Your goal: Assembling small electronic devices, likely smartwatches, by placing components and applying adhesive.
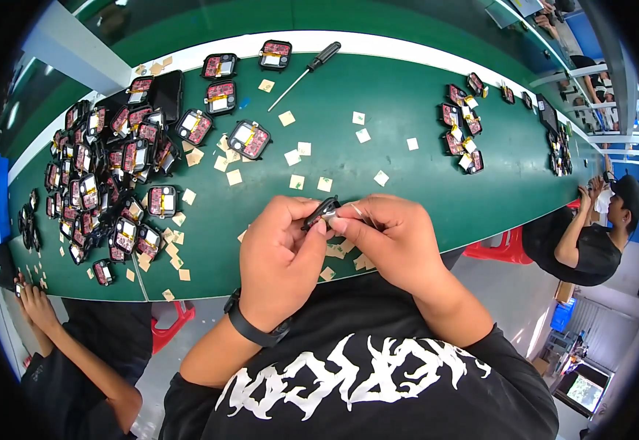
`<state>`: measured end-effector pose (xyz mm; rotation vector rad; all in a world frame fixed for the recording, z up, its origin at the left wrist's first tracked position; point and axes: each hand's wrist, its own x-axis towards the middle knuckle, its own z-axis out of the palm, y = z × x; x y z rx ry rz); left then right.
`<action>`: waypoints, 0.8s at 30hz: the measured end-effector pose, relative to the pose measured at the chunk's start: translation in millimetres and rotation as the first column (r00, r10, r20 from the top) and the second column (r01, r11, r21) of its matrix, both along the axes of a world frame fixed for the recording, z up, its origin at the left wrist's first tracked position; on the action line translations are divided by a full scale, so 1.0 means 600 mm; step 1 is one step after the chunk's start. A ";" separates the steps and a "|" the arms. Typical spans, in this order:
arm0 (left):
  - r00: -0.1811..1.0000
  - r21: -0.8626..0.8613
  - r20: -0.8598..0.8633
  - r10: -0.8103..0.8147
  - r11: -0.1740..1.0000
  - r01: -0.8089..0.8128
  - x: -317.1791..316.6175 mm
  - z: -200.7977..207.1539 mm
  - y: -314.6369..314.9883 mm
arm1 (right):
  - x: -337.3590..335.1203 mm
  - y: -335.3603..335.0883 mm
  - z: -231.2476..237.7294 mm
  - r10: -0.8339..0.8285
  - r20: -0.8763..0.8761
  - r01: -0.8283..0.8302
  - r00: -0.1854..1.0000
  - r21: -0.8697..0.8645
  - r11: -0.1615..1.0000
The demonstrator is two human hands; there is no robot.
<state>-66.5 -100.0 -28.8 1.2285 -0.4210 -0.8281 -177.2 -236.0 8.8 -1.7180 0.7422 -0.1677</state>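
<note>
Close in front of me, my left hand [275, 253] is closed around a small black device housing [322, 210], tilted on its edge. A silvery-white piece [330, 214] shows at the housing between both thumbs. My right hand [396, 235] pinches at that same spot, its thumb and forefinger pressed together against the housing. A thin pale strip or paper edge [361, 213] shows by the right fingers; whether they grip it is hard to make out. Small square paper pieces [324, 184] lie on the green table around both hands.
A big heap of open black housings with red circuit boards [85, 172] covers the left. More housings stand at the far edge and in a group [462, 121] on the right. A screwdriver [306, 73] lies at the back. People [580, 242] sit at both sides.
</note>
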 end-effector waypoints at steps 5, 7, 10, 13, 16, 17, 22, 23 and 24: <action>0.997 -0.047 0.018 -0.071 0.996 0.072 0.005 -0.007 0.009 | 0.011 -0.006 -0.004 -0.052 -0.053 0.053 0.997 0.005 0.999; 0.997 -0.054 -0.016 -0.071 0.996 0.070 0.003 0.001 0.008 | 0.015 -0.015 -0.005 -0.085 -0.095 0.093 0.992 0.081 0.992; 0.990 -0.088 -0.096 -0.103 0.992 0.095 0.008 0.005 0.012 | 0.021 -0.027 -0.007 -0.094 -0.095 0.112 0.991 0.195 0.974; 0.976 -0.122 -0.170 -0.133 0.986 0.113 0.012 0.006 0.015 | 0.022 -0.033 -0.006 -0.029 -0.067 0.045 0.997 0.255 0.966; 0.969 -0.114 -0.201 -0.142 0.986 0.121 0.017 0.009 0.014 | 0.022 -0.033 0.003 0.018 -0.088 0.006 0.996 0.260 0.966; 0.968 -0.092 -0.205 -0.147 0.987 0.131 0.018 0.009 0.014 | 0.022 -0.032 0.005 0.023 -0.094 0.001 0.995 0.250 0.968; 0.989 -0.044 -0.067 -0.130 0.991 0.127 0.007 0.005 0.010 | 0.016 -0.030 0.007 -0.013 -0.010 0.016 1.000 0.381 0.924; 0.990 0.018 0.020 -0.138 0.990 0.138 0.004 0.003 0.009 | 0.016 -0.030 0.009 -0.035 0.035 0.013 0.999 0.489 0.872; 0.990 0.019 0.020 -0.139 0.990 0.139 0.002 0.005 0.008 | 0.012 -0.031 0.003 -0.036 0.035 0.014 0.999 0.490 0.872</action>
